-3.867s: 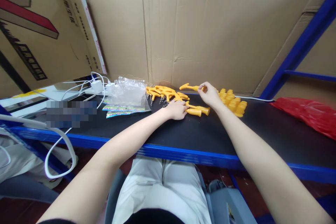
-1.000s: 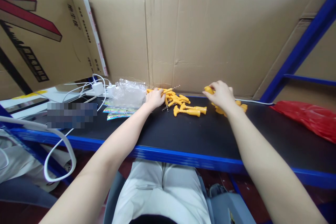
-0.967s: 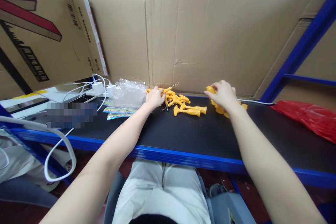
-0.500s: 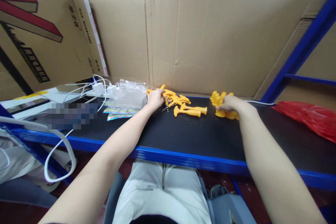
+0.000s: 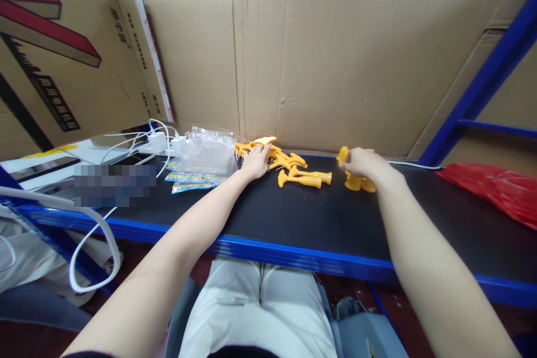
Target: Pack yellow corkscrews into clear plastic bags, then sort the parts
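Note:
My left hand (image 5: 255,162) lies over a pile of yellow plastic pieces (image 5: 283,159), its fingers stretched out and touching them. Thin metal spirals show beside the pile. Just right of it, two long yellow T-handled pieces (image 5: 308,178) lie side by side on the black shelf top. At the right, my right hand (image 5: 367,165) is closed at a group of yellow plastic pieces with round flared bases (image 5: 353,182). My fingers and part of that group are hidden behind the back of the hand.
Clear plastic bags with colourful printed edges (image 5: 201,165) lie left of the pile. White chargers and cables (image 5: 157,141) are farther left. A red plastic bag (image 5: 490,187) sits at the right. Cardboard (image 5: 335,67) stands along the back, and a blue rail (image 5: 285,251) edges the front.
My left hand has come slightly right and nearer, its fingers now spread over the pile. My right hand has shifted a little left over its yellow pieces, covering more of them.

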`<state>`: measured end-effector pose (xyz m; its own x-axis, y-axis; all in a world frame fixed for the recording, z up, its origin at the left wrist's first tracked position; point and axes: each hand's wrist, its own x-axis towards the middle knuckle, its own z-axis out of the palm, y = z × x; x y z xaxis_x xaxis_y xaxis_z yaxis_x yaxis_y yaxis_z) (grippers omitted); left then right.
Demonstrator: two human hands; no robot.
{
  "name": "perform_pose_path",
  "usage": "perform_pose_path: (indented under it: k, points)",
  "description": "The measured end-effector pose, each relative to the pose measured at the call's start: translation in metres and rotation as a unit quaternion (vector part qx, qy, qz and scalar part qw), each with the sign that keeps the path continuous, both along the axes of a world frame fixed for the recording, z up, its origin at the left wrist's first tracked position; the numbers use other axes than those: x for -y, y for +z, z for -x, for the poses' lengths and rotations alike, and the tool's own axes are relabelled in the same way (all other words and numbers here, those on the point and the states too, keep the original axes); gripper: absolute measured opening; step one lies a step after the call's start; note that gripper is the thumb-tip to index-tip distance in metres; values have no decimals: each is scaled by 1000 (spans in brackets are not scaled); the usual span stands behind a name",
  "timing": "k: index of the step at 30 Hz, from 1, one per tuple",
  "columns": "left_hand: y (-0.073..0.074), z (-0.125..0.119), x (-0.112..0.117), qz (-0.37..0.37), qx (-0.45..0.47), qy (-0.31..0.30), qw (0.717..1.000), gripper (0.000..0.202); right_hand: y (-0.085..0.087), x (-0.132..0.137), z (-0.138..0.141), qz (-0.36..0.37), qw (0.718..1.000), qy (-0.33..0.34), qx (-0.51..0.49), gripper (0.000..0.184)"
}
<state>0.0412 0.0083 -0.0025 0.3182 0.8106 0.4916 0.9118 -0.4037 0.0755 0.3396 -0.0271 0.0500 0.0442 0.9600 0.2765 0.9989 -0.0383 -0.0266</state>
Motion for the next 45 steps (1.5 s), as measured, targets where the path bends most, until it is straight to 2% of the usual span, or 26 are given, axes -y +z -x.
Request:
perform_pose_path:
  k: [1,4,6,12,18,21,26,30,35,38,45]
  points:
    - [0,-1,0,8,-2,0,1000,56,1,2,10,18,1000,9,-4,22]
    - [-1,-3,-1,27,6,0,1000,52,-1,5,35,37,994,106,-19,24]
    - [-2,-4,-1,40,13,-1,999,52,-6,6,45,62,987,145,-22,25]
    - [-6,-7,1,77,9,6,997,55,-13,7,49,158,980,121,-6,31]
    - [-6,-9,1,59,23,22,998,49,-18,8,52,168,975,143,-12,32]
    - [-5,-8,3,58,23,25,998,48,-24,4,53,166,977,136,0,25]
    - [-6,-9,5,43,15,25,999,44,-29,-3,48,108,985,127,52,19]
    - [-4,-10,8,30,5,4,1000,45,-22,0,46,34,988,142,59,20]
    - [13,-14,25,-58,7,-87,994,46,-12,12,54,-74,980,181,47,22]
    - [24,-19,38,-75,2,-135,988,47,-11,17,66,-118,966,229,27,23]
    - [28,-19,40,-65,22,-66,995,42,-16,19,84,-140,943,300,-17,28]
